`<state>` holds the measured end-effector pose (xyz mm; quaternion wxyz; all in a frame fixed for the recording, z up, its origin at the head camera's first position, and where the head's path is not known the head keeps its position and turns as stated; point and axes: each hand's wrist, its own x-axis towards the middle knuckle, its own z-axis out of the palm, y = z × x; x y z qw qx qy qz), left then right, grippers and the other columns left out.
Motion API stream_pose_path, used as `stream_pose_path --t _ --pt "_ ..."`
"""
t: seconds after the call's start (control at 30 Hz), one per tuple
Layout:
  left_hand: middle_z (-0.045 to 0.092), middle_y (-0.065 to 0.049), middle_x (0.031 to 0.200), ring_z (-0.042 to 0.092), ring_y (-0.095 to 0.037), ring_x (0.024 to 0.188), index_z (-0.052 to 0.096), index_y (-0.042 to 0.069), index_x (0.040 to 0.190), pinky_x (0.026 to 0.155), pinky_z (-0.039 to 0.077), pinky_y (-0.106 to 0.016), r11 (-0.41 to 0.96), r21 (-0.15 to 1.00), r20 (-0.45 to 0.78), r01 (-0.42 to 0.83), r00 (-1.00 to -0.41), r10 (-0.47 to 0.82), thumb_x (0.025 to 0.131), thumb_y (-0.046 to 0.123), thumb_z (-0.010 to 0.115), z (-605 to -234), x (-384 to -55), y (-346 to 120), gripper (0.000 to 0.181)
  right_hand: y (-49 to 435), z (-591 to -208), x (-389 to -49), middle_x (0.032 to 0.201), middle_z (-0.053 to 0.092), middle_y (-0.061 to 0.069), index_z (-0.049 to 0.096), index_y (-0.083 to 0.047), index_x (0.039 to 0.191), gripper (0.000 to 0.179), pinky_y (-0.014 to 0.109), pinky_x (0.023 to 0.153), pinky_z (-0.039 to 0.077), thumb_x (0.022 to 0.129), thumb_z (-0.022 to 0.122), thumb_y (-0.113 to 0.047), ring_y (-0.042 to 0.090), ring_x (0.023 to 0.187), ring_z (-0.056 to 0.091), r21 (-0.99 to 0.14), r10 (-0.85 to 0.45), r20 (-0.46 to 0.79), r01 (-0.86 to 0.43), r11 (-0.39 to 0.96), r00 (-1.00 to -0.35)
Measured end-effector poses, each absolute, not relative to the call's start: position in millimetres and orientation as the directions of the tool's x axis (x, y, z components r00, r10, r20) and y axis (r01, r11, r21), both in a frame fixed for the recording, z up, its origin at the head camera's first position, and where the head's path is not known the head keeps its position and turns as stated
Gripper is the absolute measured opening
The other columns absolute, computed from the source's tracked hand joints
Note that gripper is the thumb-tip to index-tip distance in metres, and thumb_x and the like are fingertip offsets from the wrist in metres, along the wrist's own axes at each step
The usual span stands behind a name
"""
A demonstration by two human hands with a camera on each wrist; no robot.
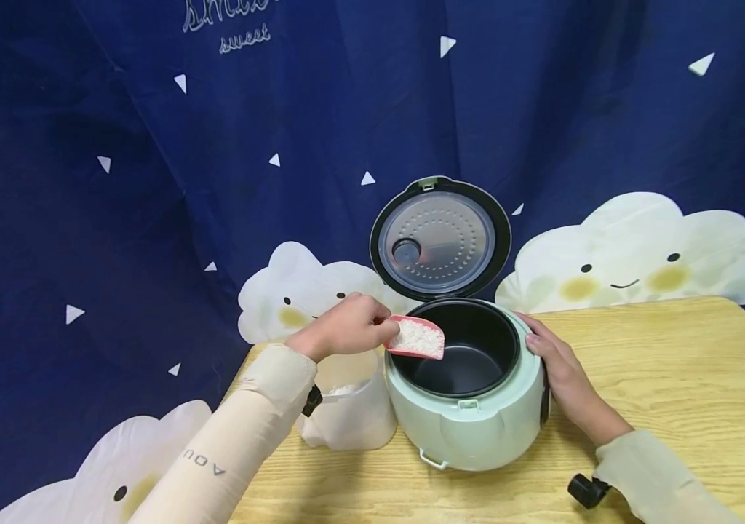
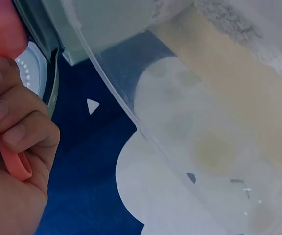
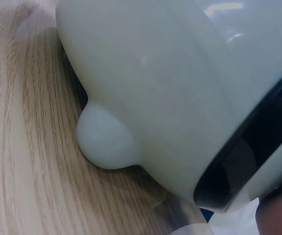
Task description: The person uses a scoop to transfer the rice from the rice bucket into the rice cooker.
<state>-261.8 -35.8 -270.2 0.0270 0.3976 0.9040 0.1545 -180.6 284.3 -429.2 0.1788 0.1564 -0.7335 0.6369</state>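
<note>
My left hand [image 1: 354, 326] grips the handle of a pink scoop [image 1: 415, 354] filled with white rice [image 1: 417, 338]. The scoop is held over the left part of the rice cooker's dark inner pot [image 1: 467, 360], whose visible floor is bare. In the left wrist view, fingers curl round the looped pink handle [image 2: 14, 164]. My right hand [image 1: 562, 371] rests on the right side of the mint-green rice cooker [image 1: 471, 437], thumb at the top rim. Its lid [image 1: 454, 240] stands raised. Below my left wrist is a translucent container [image 1: 353, 422] with rice inside.
A light wooden table [image 1: 647, 371] bears the cooker and container, with its back edge by a dark blue curtain [image 1: 320, 131] printed with clouds and triangles. The cooker's front latch [image 1: 468, 405] and lower handle loop [image 1: 433, 460] face me.
</note>
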Motion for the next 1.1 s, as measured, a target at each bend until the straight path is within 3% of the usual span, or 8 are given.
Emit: stream_pose_path --t 0.33,0.63,1.1 --pt "0.034 0.012 0.056 0.031 -0.004 0.051 0.045 0.023 0.057 0.051 0.024 -0.023 0.627 0.234 0.107 0.743 -0.661 0.743 0.089 0.025 0.056 -274 -256 -25 0.034 284 -429 -180 0.144 0.053 -0.03 0.042 -0.008 0.156 0.049 0.002 0.106 0.032 0.11 0.032 -0.023 -0.017 0.133 0.045 -0.874 -0.008 0.465 -0.461 0.153 -0.885" --pt "0.032 0.012 0.055 0.03 -0.003 0.051 0.04 0.023 0.059 0.05 0.023 -0.022 0.639 0.089 0.232 0.764 -0.64 0.733 0.089 0.023 0.056 -272 -254 -19 0.035 285 -429 -180 0.145 0.052 -0.03 0.041 -0.008 0.157 0.05 0.002 0.106 0.033 0.11 0.032 -0.023 -0.017 0.133 0.045 -0.878 -0.01 0.46 -0.456 0.143 -0.888" --pt "0.031 0.01 0.058 0.03 -0.005 0.053 0.039 0.02 0.065 0.051 0.02 -0.023 0.656 -0.034 0.333 0.754 -0.611 0.719 0.095 0.021 0.056 -273 -252 -17 0.034 285 -430 -181 0.144 0.052 -0.03 0.042 -0.007 0.156 0.049 0.003 0.106 0.032 0.11 0.032 -0.021 -0.016 0.133 0.046 -0.872 -0.012 0.471 -0.468 0.141 -0.882"
